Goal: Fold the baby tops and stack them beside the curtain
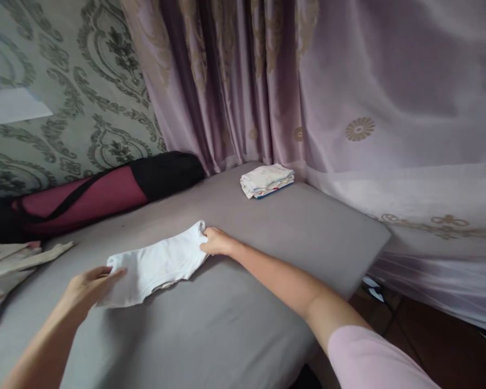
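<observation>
A small white cloth garment [157, 265], folded into a long strip, is stretched between my two hands over the grey bed sheet. My left hand [91, 286] pinches its left end between thumb and fingers. At the right end, my right hand [216, 241] is closed on the garment's upper corner. The garment's lower edge hangs a little uneven, and its exact kind is not clear. Farther back on the bed lies a neat stack of folded white cloths [267, 180] with some coloured print along its edge.
Loose light-coloured clothes [8, 270] lie at the left on the bed [210, 329]. A long maroon and black bag [93, 194] rests along the patterned wall. Purple curtains [348, 81] hang behind the bed. At the right, the bed's edge drops to a dark floor [429, 329].
</observation>
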Demonstrator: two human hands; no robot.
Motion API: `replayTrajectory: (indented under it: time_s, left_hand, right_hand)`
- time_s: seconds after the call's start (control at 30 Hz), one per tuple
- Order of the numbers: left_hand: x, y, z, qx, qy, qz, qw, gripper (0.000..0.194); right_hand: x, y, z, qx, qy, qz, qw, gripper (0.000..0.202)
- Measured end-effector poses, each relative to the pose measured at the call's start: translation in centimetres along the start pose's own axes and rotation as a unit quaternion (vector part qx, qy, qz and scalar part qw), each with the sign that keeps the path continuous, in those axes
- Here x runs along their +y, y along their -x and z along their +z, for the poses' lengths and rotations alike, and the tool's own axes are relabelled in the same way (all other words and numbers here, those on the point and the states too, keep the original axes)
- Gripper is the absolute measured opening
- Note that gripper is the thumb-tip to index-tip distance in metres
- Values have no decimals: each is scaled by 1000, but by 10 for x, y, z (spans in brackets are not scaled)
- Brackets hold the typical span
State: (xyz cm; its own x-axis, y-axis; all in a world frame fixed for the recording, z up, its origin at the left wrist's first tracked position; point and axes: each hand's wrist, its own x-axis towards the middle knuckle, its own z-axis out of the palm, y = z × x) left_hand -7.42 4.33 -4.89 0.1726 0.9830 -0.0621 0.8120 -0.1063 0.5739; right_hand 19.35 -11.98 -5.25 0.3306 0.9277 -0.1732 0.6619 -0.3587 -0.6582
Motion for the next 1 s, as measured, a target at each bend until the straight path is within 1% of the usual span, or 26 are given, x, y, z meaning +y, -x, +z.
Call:
replayTrajectory:
  time_s: [0.07, 0.13, 0.23, 0.33, 0.37, 0.47, 0.57, 0.67, 0.77, 0.83, 0.93, 1.0]
  left_hand:
    - [16, 5, -7, -29, 68, -45, 996, 48]
    - [36, 13, -11, -70, 142, -60, 986, 49]
    - [72, 29, -7, -122, 204, -40, 971, 49]
    - [116, 51, 12, -144, 232, -2, 962, 47]
    - [131, 58, 22, -148, 251, 8, 956, 48]
    - [173, 76, 60, -200, 317, 31, 927, 53]
    - [209, 90, 108, -250, 385, 54, 887, 55]
    - [237, 102, 157, -288, 441, 57, 848, 56]
    - [259, 114, 199, -314, 467, 63, 824, 56]
    - [270, 120, 221, -323, 478, 63, 814, 57]
    - [282, 124, 243, -320, 500, 48, 803, 55]
    - [286, 125, 253, -316, 514, 35, 796, 50]
  right_hand:
    - [7, -3, -10, -39, -110, 21, 993, 10]
    - [18, -3, -24, -53, -198, 46, 978, 5]
    - [44, 7, -53, -22, -263, 66, 962, 8]
    - [80, 25, -88, 19, -293, 84, 952, 15]
    - [93, 32, -100, 37, -298, 93, 949, 17]
    - [131, 56, -138, 97, -305, 120, 940, 21]
    - [167, 74, -172, 177, -270, 153, 934, 24]
    - [199, 82, -203, 250, -212, 179, 927, 23]
    - [224, 82, -229, 297, -152, 202, 921, 25]
    - [236, 80, -242, 309, -122, 208, 920, 27]
    - [251, 74, -257, 311, -87, 199, 925, 33]
    - [262, 70, -261, 321, -31, 191, 927, 37]
